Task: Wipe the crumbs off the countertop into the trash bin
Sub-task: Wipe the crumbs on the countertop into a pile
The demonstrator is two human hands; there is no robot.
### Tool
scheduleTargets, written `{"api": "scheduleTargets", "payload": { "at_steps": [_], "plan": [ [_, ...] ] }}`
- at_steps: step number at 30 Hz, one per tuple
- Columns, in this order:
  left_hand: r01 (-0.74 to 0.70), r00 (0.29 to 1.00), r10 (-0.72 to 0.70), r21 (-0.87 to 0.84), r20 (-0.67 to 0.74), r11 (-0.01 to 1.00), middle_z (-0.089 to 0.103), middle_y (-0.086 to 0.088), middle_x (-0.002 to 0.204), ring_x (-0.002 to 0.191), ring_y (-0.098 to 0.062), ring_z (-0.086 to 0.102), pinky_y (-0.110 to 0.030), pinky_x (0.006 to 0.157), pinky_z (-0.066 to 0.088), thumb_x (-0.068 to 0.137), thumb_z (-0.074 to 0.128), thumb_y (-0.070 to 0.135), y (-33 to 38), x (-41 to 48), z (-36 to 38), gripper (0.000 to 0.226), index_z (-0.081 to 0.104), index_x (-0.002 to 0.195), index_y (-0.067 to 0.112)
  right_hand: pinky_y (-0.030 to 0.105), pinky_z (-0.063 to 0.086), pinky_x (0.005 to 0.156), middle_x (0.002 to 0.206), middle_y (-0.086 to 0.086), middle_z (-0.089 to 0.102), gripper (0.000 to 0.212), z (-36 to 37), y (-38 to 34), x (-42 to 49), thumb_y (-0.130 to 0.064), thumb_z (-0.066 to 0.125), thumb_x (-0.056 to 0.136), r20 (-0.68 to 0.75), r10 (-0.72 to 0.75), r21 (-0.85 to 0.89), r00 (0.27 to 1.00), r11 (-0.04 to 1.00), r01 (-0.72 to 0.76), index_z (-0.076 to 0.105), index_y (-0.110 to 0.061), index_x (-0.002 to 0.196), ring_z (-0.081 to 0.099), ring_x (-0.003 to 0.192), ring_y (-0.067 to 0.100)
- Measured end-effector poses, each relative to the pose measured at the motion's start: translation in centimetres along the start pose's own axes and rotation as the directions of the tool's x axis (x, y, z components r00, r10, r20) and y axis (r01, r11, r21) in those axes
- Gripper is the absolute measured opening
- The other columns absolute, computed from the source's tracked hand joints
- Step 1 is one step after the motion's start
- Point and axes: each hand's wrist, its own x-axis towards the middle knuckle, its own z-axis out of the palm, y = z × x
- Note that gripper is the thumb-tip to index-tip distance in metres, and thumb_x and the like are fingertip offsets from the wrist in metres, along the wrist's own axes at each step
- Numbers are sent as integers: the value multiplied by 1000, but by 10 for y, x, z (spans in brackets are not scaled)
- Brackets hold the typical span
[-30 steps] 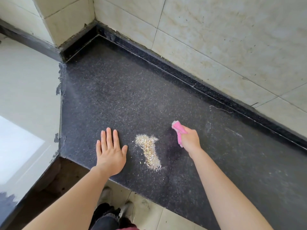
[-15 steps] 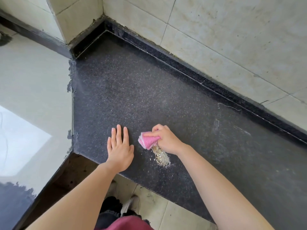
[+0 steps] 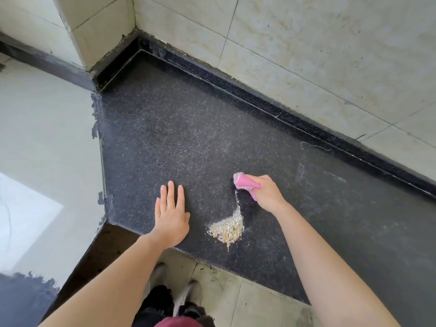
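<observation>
- The table [image 3: 188, 138] is a dark speckled slab set into a corner; its far side and right side end at a raised black lip [image 3: 295, 116] at the foot of the tiled wall [image 3: 318, 55]
- Its left edge is straight, with ragged dark chips along it, and borders a pale surface [image 3: 47, 138]; I cannot tell whether that surface lies level with the table
- The near edge slants from the lower left corner down towards the right; past it show the tiled floor [image 3: 236, 298] and the person's shoes [image 3: 160, 270]
- The crumbs [image 3: 230, 227] sit in a small tan heap on the table, near the near edge but not over it, with a narrow strip of slab between
- A thin trail of crumbs runs from the heap back to the cloth [image 3: 244, 182]
- The right hand [image 3: 267, 194] has its fingers curled round the pink cloth, which is down at the table at the far end of that trail
- The left hand [image 3: 171, 215] lies flat, palm down, fingers straight and close together, thumb out towards the heap; it is just left of the crumbs and apart from them, its wrist crossing the near edge
- The heap lies between the two forearms
- A broad stretch of table runs from the hands back to the corner, and more runs right of the right forearm, marked with pale streaks
</observation>
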Motion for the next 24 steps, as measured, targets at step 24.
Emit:
{"api": "scheduleTargets", "payload": {
  "at_steps": [24],
  "plan": [
    [-69, 998, 68, -192, -9, 979, -6, -4, 161, 148, -24, -10, -36, 120, 1, 102, 29, 16, 28, -90, 14, 58, 1, 153, 11, 27, 43, 60, 88, 23, 60, 47, 54, 4, -118, -5, 35, 89, -87, 210, 227, 974, 956, -186, 72, -33, 85, 61, 73, 24]
  ]
}}
